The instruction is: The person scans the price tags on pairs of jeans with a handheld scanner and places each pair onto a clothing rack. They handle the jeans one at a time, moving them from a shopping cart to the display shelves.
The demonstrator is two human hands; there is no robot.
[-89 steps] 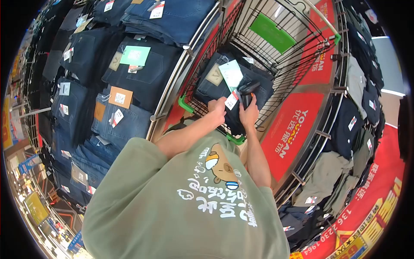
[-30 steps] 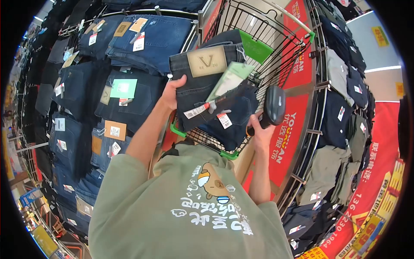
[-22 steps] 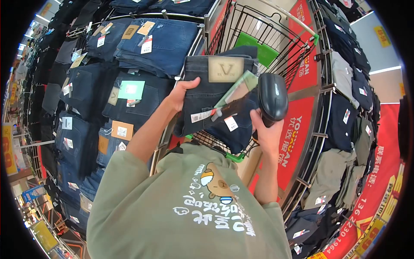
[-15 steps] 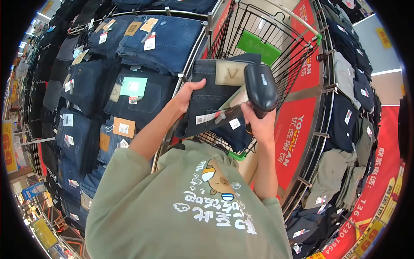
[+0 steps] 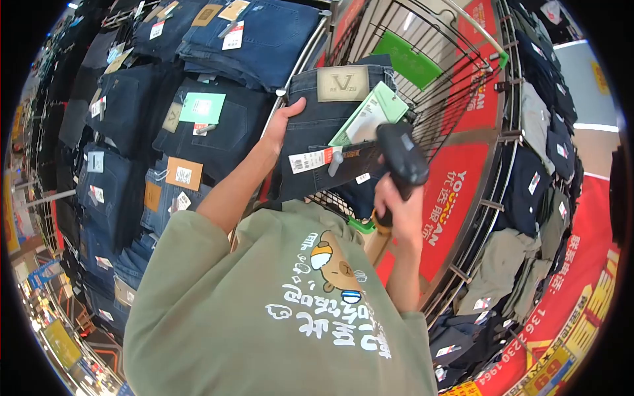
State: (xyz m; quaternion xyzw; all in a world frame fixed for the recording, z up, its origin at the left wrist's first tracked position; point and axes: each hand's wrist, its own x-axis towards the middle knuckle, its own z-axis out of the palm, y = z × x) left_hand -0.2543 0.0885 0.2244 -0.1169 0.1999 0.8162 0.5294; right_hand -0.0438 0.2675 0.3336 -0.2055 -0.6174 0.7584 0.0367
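Note:
My left hand (image 5: 284, 124) grips the left edge of a folded pair of dark jeans (image 5: 317, 125), thumb on top and the other fingers hidden beneath. The jeans carry a tan waistband patch (image 5: 343, 84), a green-edged hang tag (image 5: 371, 113) and a white and red price tag (image 5: 310, 160) with a grey security pin (image 5: 336, 160) beside it. In my right hand (image 5: 401, 206) is a black handheld barcode scanner (image 5: 404, 158), held by its handle just right of the jeans. The scanner's head covers the jeans' right edge.
A wire shopping cart (image 5: 456, 86) with a green panel (image 5: 406, 59) stands ahead, beneath the jeans. Folded jeans (image 5: 251, 39) with tags fill the rack on my left. More folded trousers (image 5: 508, 264) lie on the right rack, beside a red sign strip (image 5: 456, 204).
The scanner has moved down and tilted, away from the jeans' waistband patch, uncovering the green hang tag. The jeans have shifted slightly left and up, with their price tag now flatter to view.

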